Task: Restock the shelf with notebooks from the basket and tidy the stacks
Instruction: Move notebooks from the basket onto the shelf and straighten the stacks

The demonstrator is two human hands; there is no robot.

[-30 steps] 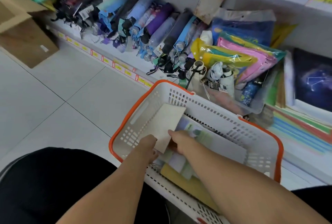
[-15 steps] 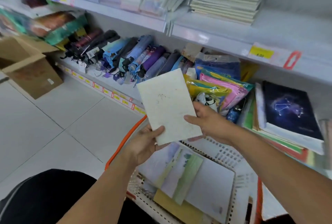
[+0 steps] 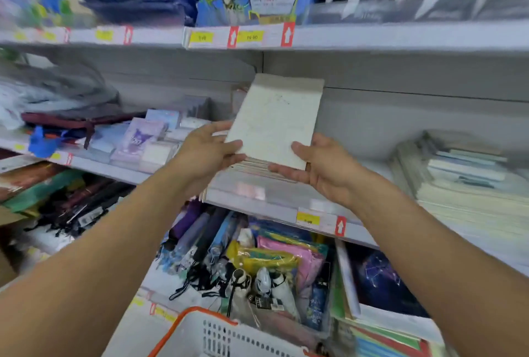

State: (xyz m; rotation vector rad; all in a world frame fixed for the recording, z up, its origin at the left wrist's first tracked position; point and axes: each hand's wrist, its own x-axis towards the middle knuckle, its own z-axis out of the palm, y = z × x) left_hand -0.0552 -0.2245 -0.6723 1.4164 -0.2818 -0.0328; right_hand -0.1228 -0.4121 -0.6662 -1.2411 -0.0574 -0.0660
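Note:
A white notebook (image 3: pixel 277 122) is held flat over a low stack of similar notebooks (image 3: pixel 252 166) on the middle shelf (image 3: pixel 266 205). My left hand (image 3: pixel 204 153) grips its near left corner, thumb on top. My right hand (image 3: pixel 323 166) grips the near right corner, thumb on the cover and fingers underneath. The white basket with an orange rim (image 3: pixel 217 333) sits at the bottom of the view; its contents are out of frame.
A taller pile of pale notebooks (image 3: pixel 463 182) stands on the same shelf to the right. Small purple card packs (image 3: pixel 137 139) lie to the left. Folded umbrellas (image 3: pixel 200 242) and a dark starry notebook (image 3: pixel 380 279) fill the bottom shelf.
Both hands lifted the white notebook out of the basket and carried it up to the middle shelf, over the low stack. The view tilted upward with it.

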